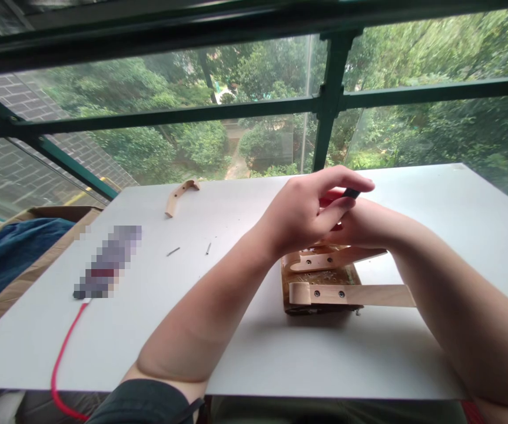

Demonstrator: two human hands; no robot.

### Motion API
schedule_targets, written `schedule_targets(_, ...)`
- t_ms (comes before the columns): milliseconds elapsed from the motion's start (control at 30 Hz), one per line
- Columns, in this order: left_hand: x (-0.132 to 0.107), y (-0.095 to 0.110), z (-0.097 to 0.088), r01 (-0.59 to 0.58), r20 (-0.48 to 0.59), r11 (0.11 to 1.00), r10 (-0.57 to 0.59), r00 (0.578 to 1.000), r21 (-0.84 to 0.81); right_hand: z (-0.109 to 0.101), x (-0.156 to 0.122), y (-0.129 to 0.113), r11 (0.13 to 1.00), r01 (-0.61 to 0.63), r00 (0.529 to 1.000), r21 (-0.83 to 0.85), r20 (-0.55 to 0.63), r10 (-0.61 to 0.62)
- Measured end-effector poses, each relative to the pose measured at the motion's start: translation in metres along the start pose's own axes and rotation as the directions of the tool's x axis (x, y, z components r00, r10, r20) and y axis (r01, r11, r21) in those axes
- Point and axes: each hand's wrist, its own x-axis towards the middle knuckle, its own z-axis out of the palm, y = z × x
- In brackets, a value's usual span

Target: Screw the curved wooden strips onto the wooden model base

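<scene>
My left hand is closed, with its thumb and forefinger around a small black object, of which only a short dark end shows. My right hand meets it from the right, its fingers mostly hidden behind the left hand. Just below both hands lies a brown wooden block. Across it run two pale wooden strips, a nearer strip and a farther strip, each showing two dark screw heads. The nearer strip has a thick, rounded left end. My right forearm covers the strips' right ends.
On the white table stands a curved wooden piece with two holes, near the far edge. Two loose screws, a left screw and a right screw, lie mid-table. A pixelated flat object with a red cable is at left.
</scene>
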Motion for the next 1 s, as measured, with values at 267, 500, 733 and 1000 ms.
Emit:
schedule_targets(267, 0.001, -0.005, -0.004, 0.062, -0.079, 0.998, -0.062, 0.995, 0.0, -0.007, -0.001, 0.005, 0.989, 0.002, 0.996, 0.148, 0.084, -0.014)
schedule_targets(500, -0.001, -0.004, -0.002, 0.102, -0.161, 0.995, -0.104, 0.981, -0.023, -0.01, -0.003, 0.01, 0.883, 0.111, 0.987, 0.455, 0.051, -0.151)
schedule_targets(733, 0.0, -0.001, -0.007, 0.127, -0.186, 0.992, -0.125, 0.975, 0.002, -0.006, -0.005, 0.009, 0.883, 0.062, 0.996, 0.465, 0.023, -0.082)
schedule_targets(1000, -0.001, -0.005, -0.011, 0.134, -0.202, 0.99, -0.122, 0.972, 0.046, -0.011, -0.004, 0.003, 0.908, 0.017, 0.998, 0.419, 0.047, -0.041)
